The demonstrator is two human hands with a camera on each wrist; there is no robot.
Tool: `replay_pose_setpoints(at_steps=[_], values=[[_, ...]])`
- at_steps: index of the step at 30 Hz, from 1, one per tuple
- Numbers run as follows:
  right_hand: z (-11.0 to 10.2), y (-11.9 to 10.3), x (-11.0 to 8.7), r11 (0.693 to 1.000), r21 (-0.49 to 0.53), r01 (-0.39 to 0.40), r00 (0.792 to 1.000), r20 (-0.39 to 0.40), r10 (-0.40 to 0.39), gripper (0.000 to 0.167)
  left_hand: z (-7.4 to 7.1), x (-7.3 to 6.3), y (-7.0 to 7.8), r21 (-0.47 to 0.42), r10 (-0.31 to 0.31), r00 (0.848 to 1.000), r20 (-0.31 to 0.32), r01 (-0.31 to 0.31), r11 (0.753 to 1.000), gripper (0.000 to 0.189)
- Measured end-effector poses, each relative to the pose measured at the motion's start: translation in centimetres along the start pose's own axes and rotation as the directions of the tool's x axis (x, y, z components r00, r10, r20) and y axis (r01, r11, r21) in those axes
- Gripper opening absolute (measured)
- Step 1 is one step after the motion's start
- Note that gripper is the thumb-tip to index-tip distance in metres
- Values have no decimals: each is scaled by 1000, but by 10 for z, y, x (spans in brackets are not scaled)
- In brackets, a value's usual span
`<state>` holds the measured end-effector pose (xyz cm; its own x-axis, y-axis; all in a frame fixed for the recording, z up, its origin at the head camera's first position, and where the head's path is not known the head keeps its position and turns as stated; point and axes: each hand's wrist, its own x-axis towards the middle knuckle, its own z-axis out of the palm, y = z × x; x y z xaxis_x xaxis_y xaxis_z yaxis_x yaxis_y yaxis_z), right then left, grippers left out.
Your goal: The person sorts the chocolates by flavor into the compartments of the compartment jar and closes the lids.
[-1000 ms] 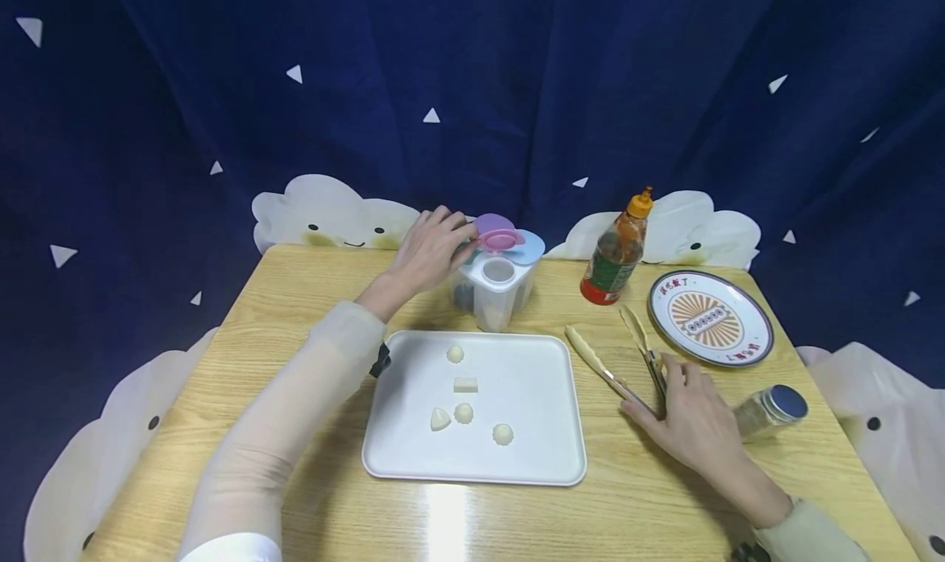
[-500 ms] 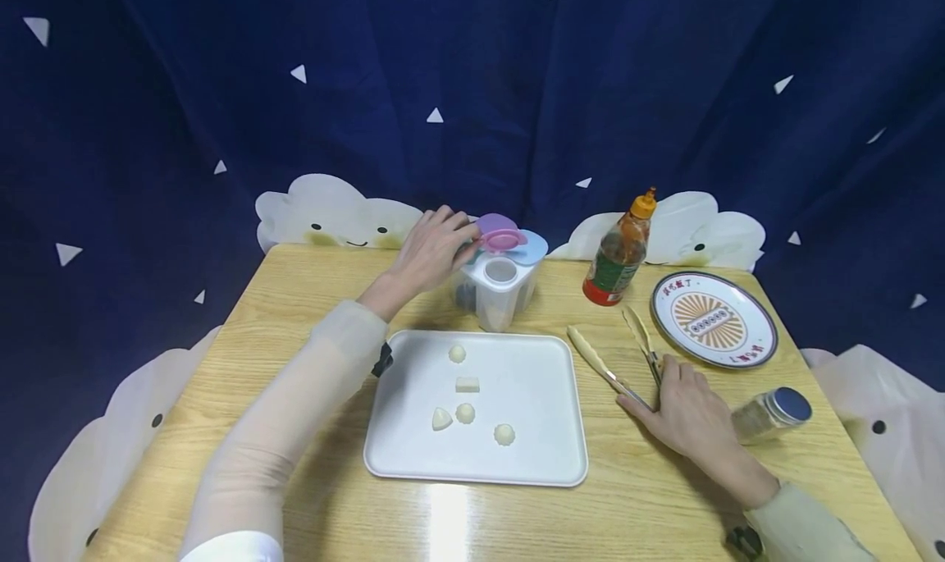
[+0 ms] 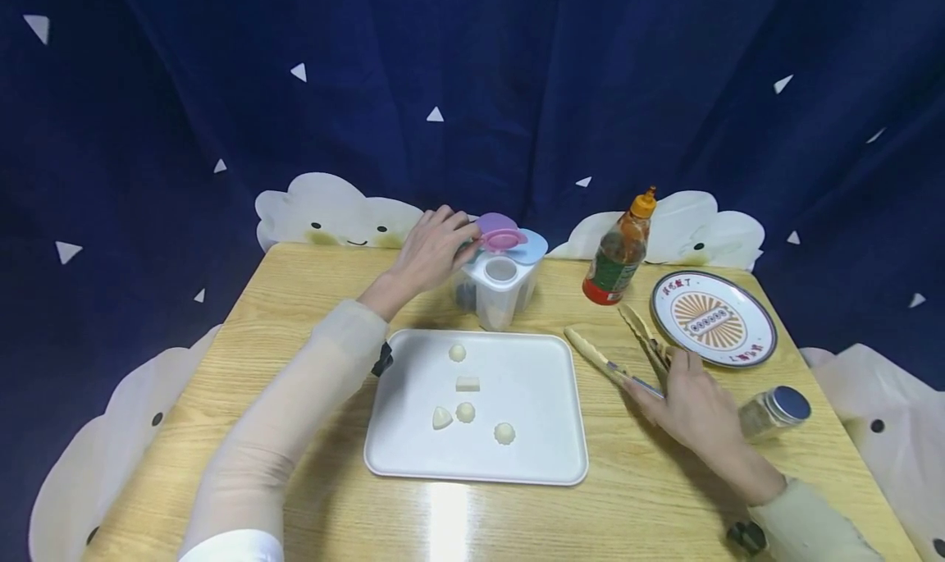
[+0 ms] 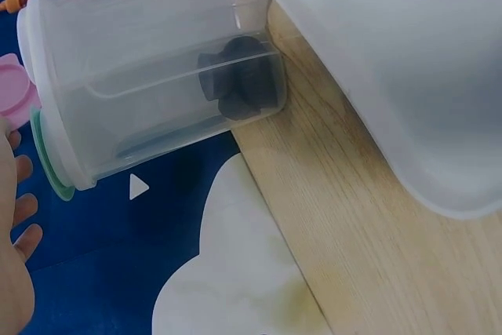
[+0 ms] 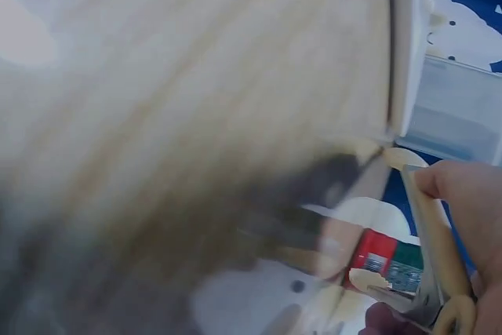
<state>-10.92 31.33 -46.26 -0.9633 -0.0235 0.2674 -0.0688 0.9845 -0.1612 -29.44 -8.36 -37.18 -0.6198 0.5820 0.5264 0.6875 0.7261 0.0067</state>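
In the head view my left hand (image 3: 439,249) pinches the raised pink flap lid (image 3: 505,239) of a clear multi-part container (image 3: 493,303). The round opening under that lid is uncovered; purple and blue lids cover other parts. Dark pieces (image 4: 243,76) show through the container wall in the left wrist view. My right hand (image 3: 697,402) grips a pair of tongs (image 3: 591,354) with cream tips, their arms spread apart and pointing toward the back. In front of the container, a white tray (image 3: 546,455) bears several small white moulded pieces (image 3: 504,434).
Behind the tongs stands a sauce bottle (image 3: 617,254) with an orange cap. A patterned plate (image 3: 756,316) lies at the right, and a blue-capped jar (image 3: 773,413) is close beside my right hand. A dark blue curtain (image 3: 472,70) hangs behind the wooden table (image 3: 310,283).
My right hand has shifted slightly with the tongs, whose tips have moved a little to the left. My left hand keeps its place at the pink lid.
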Motion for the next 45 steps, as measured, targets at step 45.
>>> replay_pose_setpoints(at_steps=[45], values=[[-12,-97,3,831,82,550,835,-16,-550,49,-1,0,0,-5,-3,1000,18,3,1000,21]])
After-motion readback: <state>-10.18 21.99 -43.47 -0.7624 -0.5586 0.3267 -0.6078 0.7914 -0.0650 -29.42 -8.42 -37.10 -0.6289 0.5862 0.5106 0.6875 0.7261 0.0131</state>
